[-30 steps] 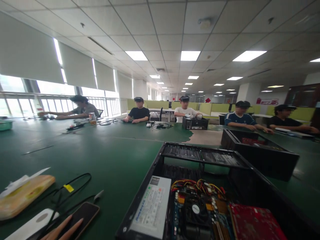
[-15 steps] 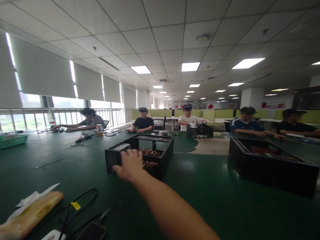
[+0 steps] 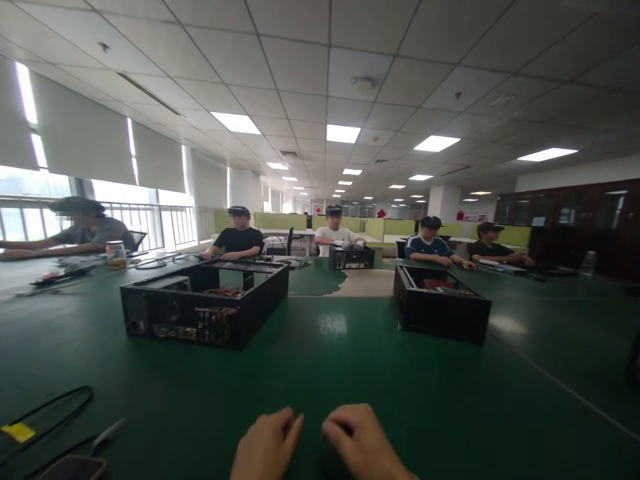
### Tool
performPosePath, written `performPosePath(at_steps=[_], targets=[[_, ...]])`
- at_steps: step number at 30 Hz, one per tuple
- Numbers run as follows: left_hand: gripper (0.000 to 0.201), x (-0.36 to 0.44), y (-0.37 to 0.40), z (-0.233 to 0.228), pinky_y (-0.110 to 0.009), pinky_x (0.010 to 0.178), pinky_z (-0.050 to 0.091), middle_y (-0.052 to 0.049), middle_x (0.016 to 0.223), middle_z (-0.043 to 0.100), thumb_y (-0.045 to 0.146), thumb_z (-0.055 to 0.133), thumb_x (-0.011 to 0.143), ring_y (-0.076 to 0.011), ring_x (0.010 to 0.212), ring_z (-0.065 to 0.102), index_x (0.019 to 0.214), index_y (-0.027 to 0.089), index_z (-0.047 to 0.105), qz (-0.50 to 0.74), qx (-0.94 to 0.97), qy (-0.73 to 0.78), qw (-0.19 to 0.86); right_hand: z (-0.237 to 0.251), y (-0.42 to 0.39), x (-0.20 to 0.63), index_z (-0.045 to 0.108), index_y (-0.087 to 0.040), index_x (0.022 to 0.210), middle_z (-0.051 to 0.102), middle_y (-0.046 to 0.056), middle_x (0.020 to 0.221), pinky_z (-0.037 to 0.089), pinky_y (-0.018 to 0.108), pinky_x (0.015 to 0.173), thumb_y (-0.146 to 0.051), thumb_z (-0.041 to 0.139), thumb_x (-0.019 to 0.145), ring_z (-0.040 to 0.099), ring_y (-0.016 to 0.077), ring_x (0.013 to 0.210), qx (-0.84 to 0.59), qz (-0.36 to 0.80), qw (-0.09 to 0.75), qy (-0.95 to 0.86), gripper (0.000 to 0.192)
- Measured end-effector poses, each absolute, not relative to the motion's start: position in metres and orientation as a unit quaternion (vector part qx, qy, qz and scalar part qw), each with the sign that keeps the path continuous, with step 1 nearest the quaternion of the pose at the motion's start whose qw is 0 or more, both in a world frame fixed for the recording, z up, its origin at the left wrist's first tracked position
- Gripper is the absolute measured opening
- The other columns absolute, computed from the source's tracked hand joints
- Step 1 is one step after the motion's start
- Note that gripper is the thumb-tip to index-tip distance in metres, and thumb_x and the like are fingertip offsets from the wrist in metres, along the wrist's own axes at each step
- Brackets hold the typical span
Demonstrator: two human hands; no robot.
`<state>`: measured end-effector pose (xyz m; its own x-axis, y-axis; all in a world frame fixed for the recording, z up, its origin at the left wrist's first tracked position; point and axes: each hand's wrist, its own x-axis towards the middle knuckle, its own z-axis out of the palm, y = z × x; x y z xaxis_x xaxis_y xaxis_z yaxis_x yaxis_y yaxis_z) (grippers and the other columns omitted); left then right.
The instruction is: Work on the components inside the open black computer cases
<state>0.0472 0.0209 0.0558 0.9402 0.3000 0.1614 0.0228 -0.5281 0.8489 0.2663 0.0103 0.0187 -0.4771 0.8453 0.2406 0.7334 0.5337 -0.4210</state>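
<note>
while both hands rest low at the near edge of the green tabletop (image 3: 350, 353), the left hand (image 3: 266, 445) and right hand (image 3: 361, 443) lie side by side, fingers loosely curled, holding nothing, almost touching. open desktop computer case (image 3: 205, 303) sits well apart, ahead and to the left, lid off, boards and wiring visible inside. second open case (image 3: 440, 308) stands ahead right. black cable (image 3: 47, 408) with a yellow tag and a phone (image 3: 70, 468) lie near left. seated people line the far side. judgement: hands idle between steps; reaching the left case calls for a long forward stretch of the arm.
</note>
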Motion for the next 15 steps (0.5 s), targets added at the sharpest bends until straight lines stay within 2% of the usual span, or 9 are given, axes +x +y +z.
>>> performPosePath(at_steps=[3, 5, 8, 10, 12, 15], targets=[[0.031, 0.065, 0.009, 0.030, -0.021, 0.055, 0.045, 0.000, 0.072, 0.066, 0.036, 0.035, 0.095, -0.0138, 0.062, 0.060, 0.094, 0.023, 0.062, 0.229, 0.785, 0.529, 0.228, -0.011, 0.019, 0.324, 0.064, -0.018, 0.069, 0.061, 0.002, 0.068, 0.045, 0.028, 0.063, -0.042, 0.044, 0.091, 0.057, 0.0175, 0.068, -0.533, 0.229, 0.387, -0.717, 0.037], [0.035, 0.080, 0.003, 0.013, -0.022, 0.058, 0.047, 0.001, 0.074, 0.066, 0.045, 0.034, 0.094, -0.0152, 0.064, 0.061, 0.106, 0.025, 0.060, 0.293, 0.714, 0.627, 0.105, -0.020, 0.023, 0.335, 0.066, -0.017, 0.076, 0.061, 0.003, 0.071, 0.043, 0.028, 0.061, -0.057, 0.051, 0.083, 0.056, 0.0186, 0.068, -0.511, 0.313, 0.478, -0.643, 0.043], [0.044, 0.105, 0.000, -0.005, -0.027, 0.080, 0.052, -0.005, 0.107, 0.066, 0.047, 0.035, 0.093, -0.0176, 0.092, 0.063, 0.127, 0.024, 0.050, 0.392, 0.737, 0.549, 0.041, -0.026, 0.024, 0.316, 0.059, -0.017, 0.111, 0.064, 0.009, 0.098, 0.046, 0.029, 0.065, -0.074, 0.047, 0.076, 0.060, 0.0218, 0.084, -0.428, 0.489, 0.542, -0.534, 0.068], [0.050, 0.123, 0.003, -0.012, -0.033, 0.098, 0.046, -0.009, 0.132, 0.053, 0.045, 0.035, 0.093, -0.0213, 0.119, 0.052, 0.135, 0.020, 0.042, 0.408, 0.771, 0.489, -0.017, -0.033, 0.020, 0.297, 0.049, -0.016, 0.126, 0.059, 0.013, 0.115, 0.047, 0.032, 0.076, -0.082, 0.039, 0.073, 0.058, 0.0247, 0.100, -0.393, 0.563, 0.520, -0.508, 0.085], [0.054, 0.140, 0.006, -0.016, -0.037, 0.107, 0.038, -0.009, 0.139, 0.046, 0.044, 0.036, 0.093, -0.0234, 0.129, 0.041, 0.139, 0.017, 0.038, 0.349, 0.832, 0.429, -0.038, -0.041, 0.015, 0.285, 0.050, -0.016, 0.127, 0.059, 0.013, 0.116, 0.045, 0.034, 0.085, -0.084, 0.032, 0.073, 0.055, 0.0266, 0.106, -0.410, 0.546, 0.472, -0.557, 0.088], [0.054, 0.153, 0.007, -0.015, -0.044, 0.110, 0.033, -0.004, 0.139, 0.046, 0.048, 0.038, 0.090, -0.0256, 0.130, 0.039, 0.138, 0.025, 0.041, 0.199, 0.890, 0.411, 0.001, -0.042, 0.009, 0.288, 0.065, -0.016, 0.103, 0.064, 0.012, 0.096, 0.043, 0.037, 0.083, -0.071, 0.033, 0.083, 0.058, 0.0273, 0.094, -0.470, 0.407, 0.409, -0.668, 0.067]])
